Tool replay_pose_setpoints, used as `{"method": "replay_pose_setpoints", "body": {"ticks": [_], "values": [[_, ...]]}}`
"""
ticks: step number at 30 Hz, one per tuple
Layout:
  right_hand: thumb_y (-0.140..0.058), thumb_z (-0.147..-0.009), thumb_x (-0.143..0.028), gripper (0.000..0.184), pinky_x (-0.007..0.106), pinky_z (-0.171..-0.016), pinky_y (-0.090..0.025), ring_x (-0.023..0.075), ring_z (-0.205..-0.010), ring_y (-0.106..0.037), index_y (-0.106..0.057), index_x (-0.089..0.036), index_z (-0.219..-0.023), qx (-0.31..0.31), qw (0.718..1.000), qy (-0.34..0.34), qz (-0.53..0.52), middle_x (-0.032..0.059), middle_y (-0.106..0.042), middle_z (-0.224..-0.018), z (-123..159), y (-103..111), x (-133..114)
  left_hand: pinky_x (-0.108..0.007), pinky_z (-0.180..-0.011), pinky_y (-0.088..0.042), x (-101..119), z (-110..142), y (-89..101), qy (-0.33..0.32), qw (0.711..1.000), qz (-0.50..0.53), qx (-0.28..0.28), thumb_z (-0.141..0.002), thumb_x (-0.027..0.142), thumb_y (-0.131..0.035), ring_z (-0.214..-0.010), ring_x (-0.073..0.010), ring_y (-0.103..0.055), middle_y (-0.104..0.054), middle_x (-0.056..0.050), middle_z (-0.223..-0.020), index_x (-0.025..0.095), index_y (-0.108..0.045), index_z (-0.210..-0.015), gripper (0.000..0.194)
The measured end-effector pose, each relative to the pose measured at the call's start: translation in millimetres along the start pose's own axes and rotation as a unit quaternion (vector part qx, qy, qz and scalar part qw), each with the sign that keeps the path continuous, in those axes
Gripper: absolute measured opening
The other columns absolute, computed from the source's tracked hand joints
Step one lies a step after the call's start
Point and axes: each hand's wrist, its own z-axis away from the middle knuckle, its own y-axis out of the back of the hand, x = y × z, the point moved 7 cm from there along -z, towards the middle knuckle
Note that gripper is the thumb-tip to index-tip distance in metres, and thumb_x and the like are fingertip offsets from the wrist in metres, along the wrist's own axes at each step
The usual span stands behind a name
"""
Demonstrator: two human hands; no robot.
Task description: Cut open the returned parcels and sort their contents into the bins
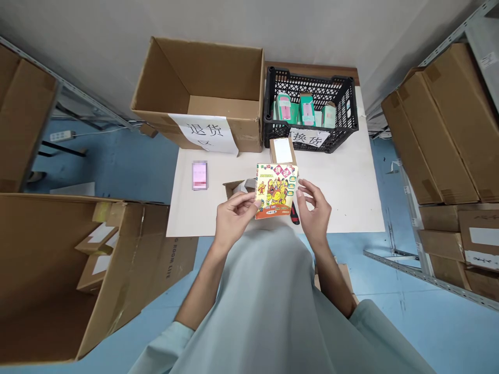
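A small yellow children's book [276,191] with cartoon figures on its cover is held up above the table's front part. My left hand [235,214] is closed on its lower left edge, the thumb lying over the cover. Beside the book's right edge is my right hand [315,210], fingers apart and curved; it seems to hold nothing. Behind the book, partly hidden, lies an open carton [231,188] with grey material in it. A red and black tool [295,214] shows below the book's right corner. Just beyond the book stands a small labelled carton [283,151].
A large open cardboard box [156,117] with a paper sign stands at the back left. Right of it is a black plastic crate [335,136] holding green and pink boxes. A blurred phone-like item [200,175] lies on the white table [351,208]. Another big box [128,270] contains several cartons.
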Motion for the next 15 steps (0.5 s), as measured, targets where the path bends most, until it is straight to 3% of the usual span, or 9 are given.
{"method": "replay_pose_setpoints", "body": {"ticks": [2,4,7,11,13,15], "values": [[-0.075,-0.105,-0.053,0.041,0.048,-0.110,-0.069,0.0302,-0.126,-0.081,-0.082,-0.028,-0.136,0.003,0.999,0.022,0.036,0.0103,-0.083,-0.140,8.6,-8.5,-7.0,-0.025,-0.069,-0.061,6.3,3.1,-1.1,-0.052,0.997,-0.048,0.037,-0.090,0.045,-0.089,-0.078,-0.0147,-0.070,-0.075,-0.003,-0.089,0.022,-0.092,-0.107,0.028],[-0.076,-0.105,-0.053,0.043,0.049,-0.111,-0.069,0.0313,-0.125,-0.082,-0.081,-0.028,-0.139,-0.045,0.998,0.021,0.048,0.0088,-0.083,-0.141,17.3,-26.0,-10.2,-0.024,-0.067,-0.059,10.6,8.3,-7.5,-0.098,0.991,-0.076,0.051,-0.093,0.040,-0.086,-0.074,-0.0128,-0.068,-0.075,-0.002,-0.089,0.023,-0.092,-0.110,0.024],[-0.079,-0.102,-0.055,0.051,0.047,-0.110,-0.070,0.0314,-0.123,-0.084,-0.079,-0.029,-0.145,-0.088,0.995,0.011,0.046,0.0068,-0.082,-0.144,25.6,-46.9,-10.2,-0.024,-0.068,-0.061,12.4,18.0,-21.9,-0.161,0.981,-0.100,0.042,-0.096,0.036,-0.084,-0.073,-0.0123,-0.069,-0.075,-0.001,-0.087,0.025,-0.092,-0.112,0.021],[-0.074,-0.102,-0.064,0.049,0.043,-0.103,-0.072,0.0301,-0.117,-0.086,-0.082,-0.027,-0.134,-0.084,0.996,-0.012,-0.018,0.0066,-0.087,-0.128,20.7,-52.0,0.4,-0.029,-0.079,-0.066,12.8,26.5,-32.9,-0.233,0.963,-0.128,0.036,-0.099,0.031,-0.084,-0.084,-0.0157,-0.077,-0.080,-0.003,-0.093,0.027,-0.092,-0.114,0.017],[-0.074,-0.100,-0.070,0.053,0.042,-0.098,-0.073,0.0297,-0.108,-0.087,-0.084,-0.025,-0.125,-0.090,0.994,-0.035,-0.057,0.0073,-0.089,-0.117,13.8,-46.6,9.1,-0.033,-0.090,-0.069,11.8,22.8,-31.7,-0.229,0.966,-0.119,0.016,-0.098,0.033,-0.086,-0.095,-0.0186,-0.081,-0.083,-0.005,-0.104,0.027,-0.090,-0.119,0.023],[-0.079,-0.095,-0.073,0.057,0.040,-0.086,-0.074,0.0281,-0.095,-0.086,-0.085,-0.023,-0.121,-0.101,0.989,-0.067,-0.090,0.0077,-0.089,-0.108,7.0,-37.0,17.5,-0.036,-0.096,-0.070,7.7,12.4,-21.0,-0.176,0.980,-0.092,0.010,-0.096,0.040,-0.089,-0.108,-0.0225,-0.082,-0.084,-0.009,-0.120,0.026,-0.088,-0.129,0.035]]}}
